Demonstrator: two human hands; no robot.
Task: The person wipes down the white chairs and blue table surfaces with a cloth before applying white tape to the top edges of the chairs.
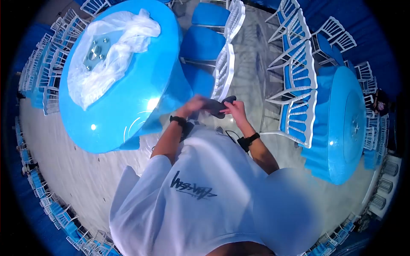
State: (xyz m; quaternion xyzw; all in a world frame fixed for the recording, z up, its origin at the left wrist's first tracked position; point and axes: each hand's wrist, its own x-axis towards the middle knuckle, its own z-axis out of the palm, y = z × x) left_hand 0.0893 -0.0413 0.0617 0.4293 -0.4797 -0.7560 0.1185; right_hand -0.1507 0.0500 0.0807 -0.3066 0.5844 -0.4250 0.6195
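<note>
Between my two hands, in front of my waist, is a small dark grey, soft-looking item (215, 108); its kind is not clear. My right hand (236, 111) pinches its right end between thumb and fingers. At the other end, my left hand (194, 105) is closed on it, somewhat blurred. Just left of my hands stands a round table (147, 85) with a glossy blue cover. Crumpled sheer white plastic (96, 87) lies on it around a round metal-fitted centre plate (95, 53).
White chairs with blue seats (204, 42) stand close ahead, beside the table. On the right, more white chairs (297, 117) line a second blue round table (337, 128). A pale marbled floor (77, 170) runs between them. Further rows of chairs ring the edges.
</note>
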